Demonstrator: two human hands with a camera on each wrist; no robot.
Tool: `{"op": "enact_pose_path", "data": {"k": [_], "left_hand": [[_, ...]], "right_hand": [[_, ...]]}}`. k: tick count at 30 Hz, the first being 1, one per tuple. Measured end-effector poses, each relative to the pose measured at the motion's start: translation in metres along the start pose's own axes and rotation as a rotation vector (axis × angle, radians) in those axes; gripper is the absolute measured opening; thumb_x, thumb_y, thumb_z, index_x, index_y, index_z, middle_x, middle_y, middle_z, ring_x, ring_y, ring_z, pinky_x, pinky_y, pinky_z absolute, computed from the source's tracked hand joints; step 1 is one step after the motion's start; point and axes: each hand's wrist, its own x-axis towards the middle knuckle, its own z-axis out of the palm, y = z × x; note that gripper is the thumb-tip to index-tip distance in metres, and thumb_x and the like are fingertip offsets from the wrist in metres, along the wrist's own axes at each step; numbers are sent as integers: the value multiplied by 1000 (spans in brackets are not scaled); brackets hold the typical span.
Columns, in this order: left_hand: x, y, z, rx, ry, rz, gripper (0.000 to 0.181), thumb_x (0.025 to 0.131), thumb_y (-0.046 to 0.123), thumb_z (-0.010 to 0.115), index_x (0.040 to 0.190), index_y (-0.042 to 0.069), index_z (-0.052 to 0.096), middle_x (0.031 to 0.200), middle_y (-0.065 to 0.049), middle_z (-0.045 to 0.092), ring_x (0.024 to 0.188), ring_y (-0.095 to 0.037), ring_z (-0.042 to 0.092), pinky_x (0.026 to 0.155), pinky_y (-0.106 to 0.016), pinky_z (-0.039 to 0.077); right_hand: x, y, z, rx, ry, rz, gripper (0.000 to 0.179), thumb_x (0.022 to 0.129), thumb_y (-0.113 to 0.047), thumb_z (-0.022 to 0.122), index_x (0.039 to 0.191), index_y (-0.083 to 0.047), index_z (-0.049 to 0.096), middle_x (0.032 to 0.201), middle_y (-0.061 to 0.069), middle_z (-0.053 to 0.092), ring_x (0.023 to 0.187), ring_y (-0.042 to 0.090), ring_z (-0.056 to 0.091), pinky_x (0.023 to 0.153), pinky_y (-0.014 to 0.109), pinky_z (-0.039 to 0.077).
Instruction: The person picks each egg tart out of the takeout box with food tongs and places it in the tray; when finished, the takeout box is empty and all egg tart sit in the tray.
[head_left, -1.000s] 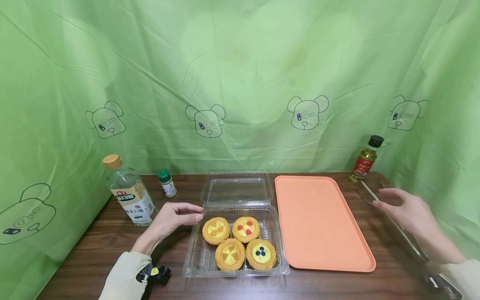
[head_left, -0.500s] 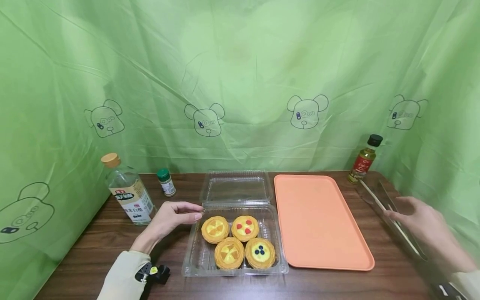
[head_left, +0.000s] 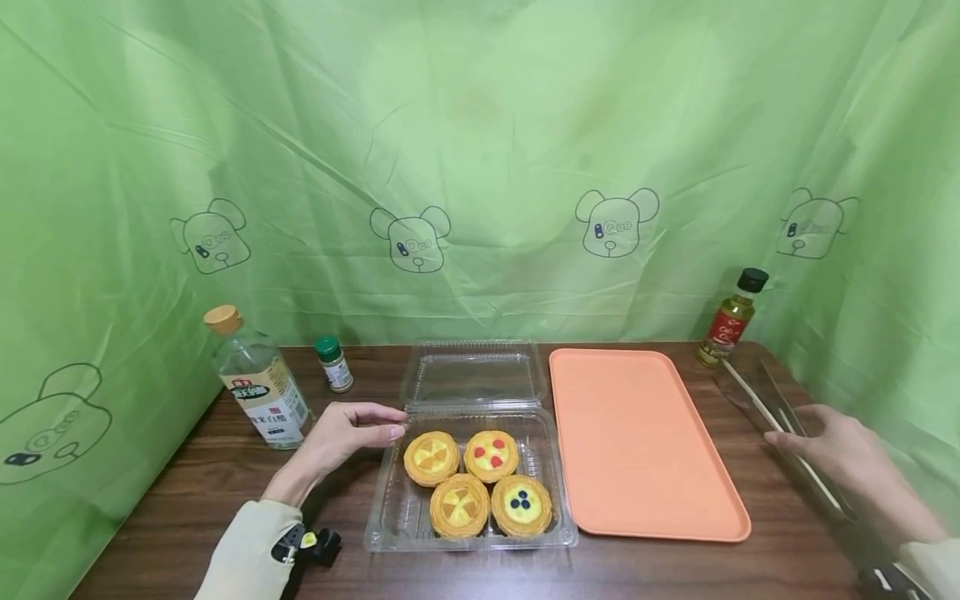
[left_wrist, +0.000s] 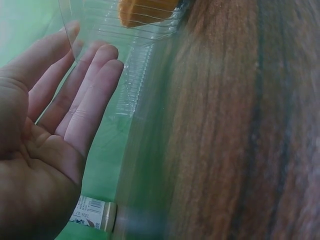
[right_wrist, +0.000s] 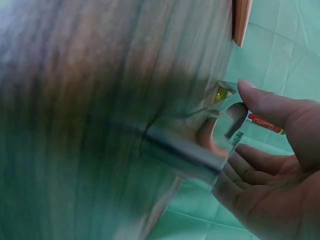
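A clear plastic clamshell box (head_left: 390,517) lies with its lid folded back, holding several small tarts (head_left: 460,507) topped with fruit pieces. My left hand (head_left: 352,433) is at the box's left rim, thumb and forefinger pinching the edge; the left wrist view shows the other fingers (left_wrist: 92,107) extended beside the plastic. At the right, metal tongs (head_left: 757,404) lie on the table, arms spread apart. My right hand (head_left: 847,446) spans them, its thumb at one arm and its fingers along the other, as the right wrist view shows around the shiny tongs.
An orange tray (head_left: 645,442) lies between the box and the tongs. Behind the tongs' far tips stands an oil bottle (head_left: 727,329). To the left are a large vinegar bottle (head_left: 266,392) and a green-capped spice jar (head_left: 333,365). Green cloth (head_left: 480,167) hangs around the table.
My right hand has shifted back and to the right along the tongs, from nearer their far part toward the middle. The left hand stays at the box's rim.
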Motion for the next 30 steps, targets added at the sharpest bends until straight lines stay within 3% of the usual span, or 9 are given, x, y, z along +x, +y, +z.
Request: {"op": "enact_pose_path", "data": {"k": [10, 15, 18, 22, 28, 30], "left_hand": [[1, 0, -1, -6, 1, -5, 36, 93, 14, 85, 122, -5, 76, 114, -19, 77, 99, -22, 77, 87, -36, 63], [1, 0, 0, -6, 4, -12, 36, 93, 13, 85, 122, -5, 76, 114, -19, 77, 99, -22, 77, 87, -36, 63], [2, 0, 0, -2, 10, -13, 36, 92, 14, 86, 122, -4, 76, 114, -18, 77, 99, -23, 77, 87, -36, 63], [1, 1, 0, 9, 10, -12, 36, 92, 15, 86, 122, -3, 77, 114, -18, 77, 99, -23, 77, 87, -35, 63], [1, 0, 0, 13, 12, -17, 36, 92, 16, 86, 121, -3, 77, 114, -17, 78, 99, -23, 77, 87, -35, 63], [1, 0, 0, 7, 13, -15, 36, 92, 15, 86, 121, -3, 77, 114, -17, 78, 99, -23, 77, 87, -35, 63]], "right_hand": [[-3, 3, 3, 15, 24, 9, 83, 98, -49, 75, 130, 24, 49, 122, 49, 57, 105, 70, 56, 76, 72, 52], [-6, 5, 4, 67, 60, 48, 72, 100, -48, 72, 129, 16, 56, 112, 43, 65, 93, 56, 65, 63, 50, 54], [-9, 3, 4, 91, 121, 46, 66, 100, -45, 73, 130, 13, 59, 114, 43, 64, 94, 57, 64, 64, 53, 54], [-10, -1, 1, 75, 184, 10, 62, 101, -40, 74, 131, 12, 60, 122, 46, 60, 103, 68, 57, 72, 73, 50], [-15, -15, -3, 72, 197, 14, 65, 102, -45, 72, 136, 8, 60, 129, 46, 57, 108, 69, 54, 76, 75, 48], [-18, -24, -3, 86, 202, 9, 65, 101, -47, 72, 137, 6, 61, 127, 44, 60, 108, 66, 57, 74, 68, 51]]}}
